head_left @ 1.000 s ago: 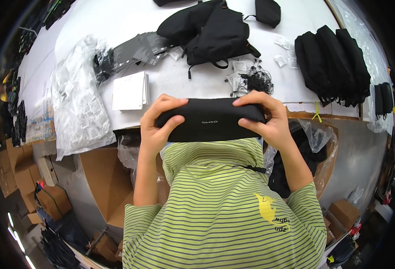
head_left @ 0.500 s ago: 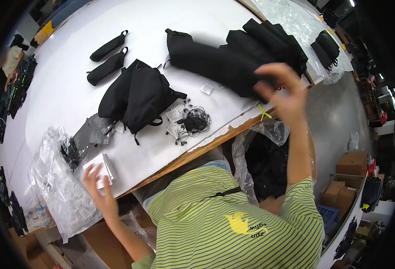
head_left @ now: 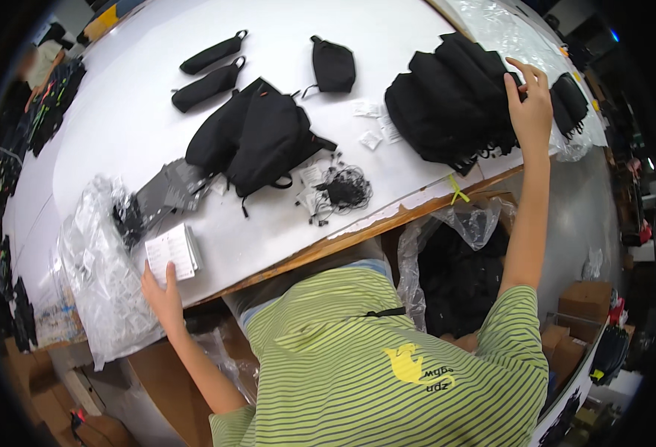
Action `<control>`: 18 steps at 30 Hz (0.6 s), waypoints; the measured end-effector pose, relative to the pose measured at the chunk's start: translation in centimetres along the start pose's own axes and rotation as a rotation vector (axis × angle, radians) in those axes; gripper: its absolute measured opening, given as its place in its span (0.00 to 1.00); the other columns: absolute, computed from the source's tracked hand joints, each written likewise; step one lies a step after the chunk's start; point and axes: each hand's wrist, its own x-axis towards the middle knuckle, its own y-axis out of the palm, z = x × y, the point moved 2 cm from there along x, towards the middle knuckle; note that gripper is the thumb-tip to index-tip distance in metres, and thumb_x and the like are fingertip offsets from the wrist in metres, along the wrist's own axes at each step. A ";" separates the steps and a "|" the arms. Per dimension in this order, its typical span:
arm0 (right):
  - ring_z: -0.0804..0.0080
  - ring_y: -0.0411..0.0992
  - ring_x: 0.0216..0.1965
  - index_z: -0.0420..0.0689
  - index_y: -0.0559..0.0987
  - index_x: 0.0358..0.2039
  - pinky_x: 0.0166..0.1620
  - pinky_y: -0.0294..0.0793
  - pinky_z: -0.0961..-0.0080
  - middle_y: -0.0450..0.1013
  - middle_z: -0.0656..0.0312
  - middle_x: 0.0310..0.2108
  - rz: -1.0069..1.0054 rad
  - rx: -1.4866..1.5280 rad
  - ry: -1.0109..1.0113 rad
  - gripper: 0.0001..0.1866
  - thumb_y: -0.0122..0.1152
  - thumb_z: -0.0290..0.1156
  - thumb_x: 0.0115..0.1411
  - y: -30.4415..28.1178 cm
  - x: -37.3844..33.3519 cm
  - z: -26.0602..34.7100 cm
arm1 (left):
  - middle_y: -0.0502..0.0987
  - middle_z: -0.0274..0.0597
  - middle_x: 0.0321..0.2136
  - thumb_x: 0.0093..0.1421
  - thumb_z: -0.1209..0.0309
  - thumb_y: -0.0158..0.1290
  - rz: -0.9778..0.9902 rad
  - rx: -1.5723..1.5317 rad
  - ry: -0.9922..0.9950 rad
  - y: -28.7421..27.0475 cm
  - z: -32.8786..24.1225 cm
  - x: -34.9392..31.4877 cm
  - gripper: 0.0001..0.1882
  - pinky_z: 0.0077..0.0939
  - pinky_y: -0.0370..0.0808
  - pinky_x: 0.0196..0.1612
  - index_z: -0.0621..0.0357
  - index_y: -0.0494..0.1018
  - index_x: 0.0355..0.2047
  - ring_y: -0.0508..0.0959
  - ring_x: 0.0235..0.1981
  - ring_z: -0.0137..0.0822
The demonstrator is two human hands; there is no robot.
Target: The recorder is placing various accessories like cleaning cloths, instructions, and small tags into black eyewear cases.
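Note:
My left hand (head_left: pixel 166 299) reaches the near edge of a stack of white printed cards (head_left: pixel 170 255). Its thumb lies over the cards' lower edge, with the fingers apart from it. My right hand (head_left: pixel 530 100) is at the right side of a pile of black fabric pouches (head_left: pixel 447 104); its fingers are curved and spread, and no object shows in them. One black pouch (head_left: pixel 334 67) lies alone, left of that pile. Larger black bags (head_left: pixel 257 141) are heaped mid-table, beside a tangle of thin black cords (head_left: pixel 346 188) with small white tags.
Two slim black pouches (head_left: pixel 212 52) lie at the far left. Dark grey flat packets (head_left: pixel 168 190) and a crumpled clear plastic bag (head_left: pixel 104 276) are on the left. Small white sachets (head_left: pixel 370 139) lie near the pile. Below the wooden edge stands a plastic-lined container (head_left: pixel 454 276) of black items.
The blurred black pouches by my right hand now rest on the pile, and that hand has moved up and right. My left hand has come down to the cards' lower edge.

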 end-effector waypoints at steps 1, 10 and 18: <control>0.74 0.68 0.25 0.51 0.78 0.43 0.33 0.70 0.77 0.71 0.62 0.39 0.052 0.160 -0.010 0.11 0.58 0.34 0.58 -0.1 -0.9 2.5 | 0.67 0.57 0.50 0.58 0.56 0.56 -0.093 0.103 0.057 -0.1 0.0 -0.1 0.32 0.43 0.59 0.56 0.69 0.65 0.54 0.65 0.52 0.53; 0.63 0.73 0.31 0.50 0.78 0.28 0.35 0.72 0.70 0.70 0.64 0.29 0.801 0.410 -0.051 0.05 0.63 0.36 0.53 11.6 -13.5 14.0 | 0.71 0.44 0.33 0.54 0.70 0.59 -0.044 -0.297 -0.010 -2.5 -2.7 0.3 0.16 0.27 0.67 0.43 0.68 0.67 0.35 0.70 0.37 0.34; 0.59 0.72 0.30 0.44 0.77 0.24 0.34 0.71 0.67 0.74 0.61 0.29 0.889 0.473 -0.019 0.09 0.64 0.35 0.51 13.6 -13.5 14.5 | 0.72 0.44 0.40 0.58 0.71 0.56 -0.123 -0.537 -0.035 -4.7 -9.0 -5.8 0.18 0.23 0.65 0.49 0.70 0.67 0.45 0.70 0.42 0.32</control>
